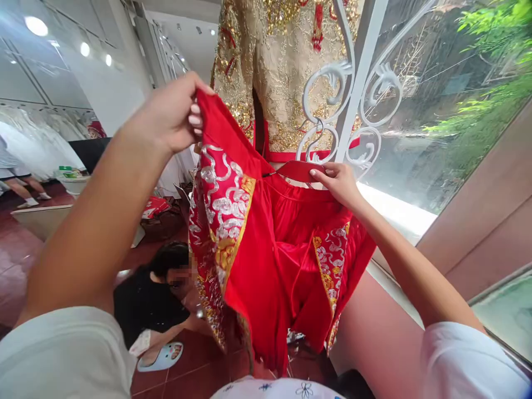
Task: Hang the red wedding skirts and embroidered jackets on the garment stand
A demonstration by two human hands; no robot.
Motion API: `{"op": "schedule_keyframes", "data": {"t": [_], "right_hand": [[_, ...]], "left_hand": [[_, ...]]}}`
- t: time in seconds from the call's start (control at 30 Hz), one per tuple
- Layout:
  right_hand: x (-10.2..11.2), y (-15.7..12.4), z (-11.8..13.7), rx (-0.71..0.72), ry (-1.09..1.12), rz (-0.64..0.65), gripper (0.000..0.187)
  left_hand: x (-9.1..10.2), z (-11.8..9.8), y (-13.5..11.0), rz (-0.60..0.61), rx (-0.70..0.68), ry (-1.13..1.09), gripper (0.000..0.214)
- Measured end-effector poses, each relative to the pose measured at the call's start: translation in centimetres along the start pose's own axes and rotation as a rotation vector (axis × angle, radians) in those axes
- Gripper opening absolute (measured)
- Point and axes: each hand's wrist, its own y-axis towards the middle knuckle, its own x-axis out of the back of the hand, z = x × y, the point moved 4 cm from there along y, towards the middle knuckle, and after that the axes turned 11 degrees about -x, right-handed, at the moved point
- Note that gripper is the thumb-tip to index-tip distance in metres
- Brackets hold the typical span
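A red garment point(270, 249) with silver and gold embroidered panels hangs in front of me from a red hanger point(297, 169). My left hand point(170, 113) is raised and pinches the garment's upper left edge. Fingers of my right hand point(338, 180) are closed on the right end of the hanger. The hanger's hook is caught on the white scrolled metal grille point(332, 105). Behind it hangs a gold embroidered garment point(274, 61) with red tassels.
A person in black point(153, 293) crouches on the red tiled floor below the garment, beside a pale slipper point(162, 357). A large window point(436, 127) is on the right, with a low ledge. White dresses point(37, 138) hang at far left, near another person's legs point(25, 191).
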Motion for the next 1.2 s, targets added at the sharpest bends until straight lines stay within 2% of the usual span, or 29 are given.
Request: {"op": "schedule_keyframes", "data": {"t": [0.07, 0.1, 0.2, 0.23, 0.27, 0.37, 0.4, 0.43, 0.5, 0.53, 0.63, 0.7, 0.8, 0.93, 1.0, 1.07, 1.17, 1.2], "right_hand": [[-0.1, -0.2, 0.1, 0.006, -0.036, -0.045, 0.049], [-0.2, -0.3, 0.1, 0.004, -0.049, -0.059, 0.047], [-0.3, -0.4, 0.1, -0.010, -0.064, -0.067, 0.042], [-0.2, -0.4, 0.1, -0.010, -0.071, -0.065, 0.040], [-0.1, -0.5, 0.2, -0.001, -0.086, -0.064, 0.038], [0.7, -1.4, 0.2, 0.085, -0.175, -0.053, 0.028], [1.3, -1.9, 0.1, 0.114, -0.223, -0.066, 0.029], [2.0, -2.6, -0.2, 0.127, -0.280, -0.089, 0.033], [3.5, -3.9, -1.5, 0.086, -0.387, -0.111, 0.045], [4.2, -4.5, -2.3, 0.048, -0.415, -0.079, 0.048], [5.3, -6.0, -4.6, -0.008, -0.354, 0.106, 0.043], [5.9, -6.2, -5.4, -0.013, -0.288, 0.115, 0.039], [6.8, -5.6, -5.8, -0.068, -0.235, -0.059, 0.039], [8.3, -4.9, -5.5, -0.129, -0.036, -0.372, 0.047], [8.8, -4.9, -5.3, -0.121, 0.036, -0.435, 0.048], [8.7, -4.9, -4.8, -0.082, -0.007, -0.358, 0.046], [7.6, -5.0, -4.1, -0.027, -0.287, -0.143, 0.038], [7.0, -5.2, -3.8, -0.019, -0.395, -0.112, 0.034]], "left_hand": [[-1.3, -2.2, -1.0, -0.044, 0.030, -0.177, 0.054], [-2.8, -3.2, -1.8, 0.003, 0.033, -0.249, 0.049], [-8.8, -5.4, -4.5, 0.422, -0.088, -0.265, 0.040], [-10.3, -5.5, -5.1, 0.475, -0.126, -0.194, 0.043], [-11.1, -5.3, -5.3, 0.429, -0.148, -0.088, 0.045], [-11.2, -3.7, -4.7, -0.016, -0.148, 0.285, 0.043], [-11.3, -3.0, -4.4, -0.096, -0.152, 0.375, 0.042], [-11.6, -2.4, -4.0, -0.113, -0.167, 0.433, 0.043], [-12.5, -1.2, -3.5, -0.047, -0.209, 0.464, 0.042], [-12.8, -0.7, -3.4, -0.011, -0.227, 0.453, 0.041], [-13.0, 0.4, -3.0, 0.023, -0.258, 0.385, 0.041], [-12.7, 1.0, -2.5, 0.026, -0.278, 0.300, 0.043], [-12.4, 2.0, -1.5, 0.014, -0.236, 0.092, 0.049], [-12.9, 3.7, -1.1, -0.036, -0.073, -0.129, 0.045], [-13.2, 4.3, -1.2, -0.092, -0.047, -0.161, 0.043], [-13.5, 4.6, -1.2, -0.095, -0.058, -0.137, 0.042], [-14.2, 4.8, -1.1, 0.043, -0.078, -0.046, 0.046], [-14.4, 4.6, -1.3, 0.051, -0.078, -0.004, 0.048]]}}
